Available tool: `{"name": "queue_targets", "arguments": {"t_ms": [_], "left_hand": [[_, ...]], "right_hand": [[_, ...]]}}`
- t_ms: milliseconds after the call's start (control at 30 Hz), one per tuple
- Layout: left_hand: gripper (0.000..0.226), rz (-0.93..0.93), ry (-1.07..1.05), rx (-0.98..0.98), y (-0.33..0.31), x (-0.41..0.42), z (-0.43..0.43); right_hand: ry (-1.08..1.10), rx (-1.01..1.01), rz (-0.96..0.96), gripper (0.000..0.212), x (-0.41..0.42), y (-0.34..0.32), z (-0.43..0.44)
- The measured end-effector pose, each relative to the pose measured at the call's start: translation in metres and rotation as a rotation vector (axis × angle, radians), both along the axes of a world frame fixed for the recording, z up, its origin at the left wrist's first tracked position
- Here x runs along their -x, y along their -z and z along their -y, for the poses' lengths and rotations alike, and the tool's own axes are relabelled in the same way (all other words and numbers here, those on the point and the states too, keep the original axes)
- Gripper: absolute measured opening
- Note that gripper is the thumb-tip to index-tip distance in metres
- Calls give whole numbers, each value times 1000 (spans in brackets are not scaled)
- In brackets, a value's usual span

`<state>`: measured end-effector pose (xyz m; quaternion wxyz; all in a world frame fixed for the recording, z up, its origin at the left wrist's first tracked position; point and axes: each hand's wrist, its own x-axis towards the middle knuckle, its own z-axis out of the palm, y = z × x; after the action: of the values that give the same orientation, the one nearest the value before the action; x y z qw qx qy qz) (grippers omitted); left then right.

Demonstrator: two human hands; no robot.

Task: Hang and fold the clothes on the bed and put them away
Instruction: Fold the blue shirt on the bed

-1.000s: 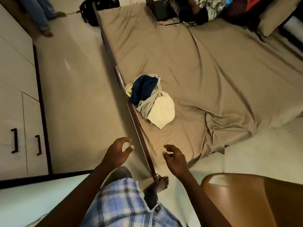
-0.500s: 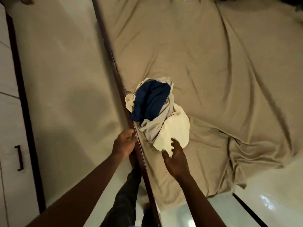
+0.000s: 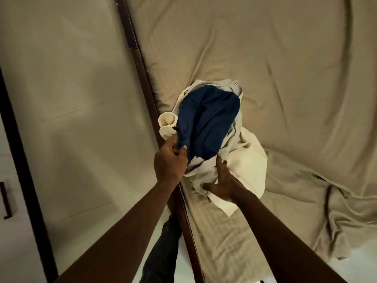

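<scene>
A small pile of clothes lies near the left edge of the bed [image 3: 275,58]. On top is a dark blue garment [image 3: 208,123]; under it a grey garment with snap buttons [image 3: 232,137] and a cream garment [image 3: 248,170]. My left hand [image 3: 170,162] pinches the blue garment's near edge between thumb and fingers. My right hand [image 3: 223,180] lies on the grey and cream cloth at the pile's near side, its fingers pushed in under the blue garment, thumb spread to the left.
The bed's dark wooden side rail [image 3: 142,78] runs diagonally past the pile. Left of it is pale floor [image 3: 71,99], and a wardrobe door with a dark handle [image 3: 5,201] at the far left. The tan sheet bunches into folds at the lower right [image 3: 336,211].
I have leaned in closer to the bed. Both hands moved forward from the rail and the pile's edge onto the clothes; the left now pinches the blue garment, the right rests on the pile.
</scene>
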<state>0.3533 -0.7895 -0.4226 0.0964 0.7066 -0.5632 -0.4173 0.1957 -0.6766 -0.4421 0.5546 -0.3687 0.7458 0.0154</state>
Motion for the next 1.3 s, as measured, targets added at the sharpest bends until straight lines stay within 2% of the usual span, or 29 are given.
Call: {"name": "queue_targets", "arguments": {"t_ms": [133,233,267,333,367,500,633,733,767,800,833,867,900,933,967,1033,1067,1200,1300], "left_hand": [[7,-527,-206,-107,-58,0,-6],[18,-830,-174,-106,-130,2,-13],[22,-898,-144,-109,-156,5,-19],[27,-978,-71,-81,-204,11,-37],[26,-995,-36,-48,-227,16,-46],[17,-1053,134,99,-320,37,-89],[11,-1031,263,353,-400,57,-130],[33,-791,332,742,-433,70,-153],[47,-733,359,827,-437,73,-156],[66,-711,399,832,-443,74,-162],[84,-708,449,743,-448,75,-167],[97,-724,498,564,-453,76,-172],[101,-749,540,363,-456,77,-176],[93,-765,593,189,-458,76,-181],[74,-759,659,61,-459,75,-184],[34,-710,725,-19,-463,72,-193],[28,-732,704,-34,-466,70,-197],[32,-914,586,-117,-478,64,-217],[42,-1055,509,-169,-483,66,-225]], "right_hand": [[156,202,-19,112,-5,-39,-4],[269,608,49,111,-20,-103,-1],[313,753,95,105,-26,-130,-3],[400,969,140,79,-28,-182,-12],[426,1030,148,69,-24,-206,-15],[509,1097,289,54,1,-303,-54],[542,1220,336,43,34,-403,-90],[607,1264,417,36,60,-466,-116],[632,1250,472,32,67,-482,-123],[645,1242,540,28,73,-499,-133],[655,1238,601,29,79,-512,-142],[671,1236,653,33,84,-524,-149],[678,1235,682,33,87,-534,-155],[673,1241,692,30,91,-544,-161],[665,1245,687,28,95,-551,-167],[658,1243,692,33,104,-563,-176],[684,1240,713,34,108,-567,-180],[793,1218,774,35,120,-567,-198],[847,1226,698,32,124,-557,-208]]}}
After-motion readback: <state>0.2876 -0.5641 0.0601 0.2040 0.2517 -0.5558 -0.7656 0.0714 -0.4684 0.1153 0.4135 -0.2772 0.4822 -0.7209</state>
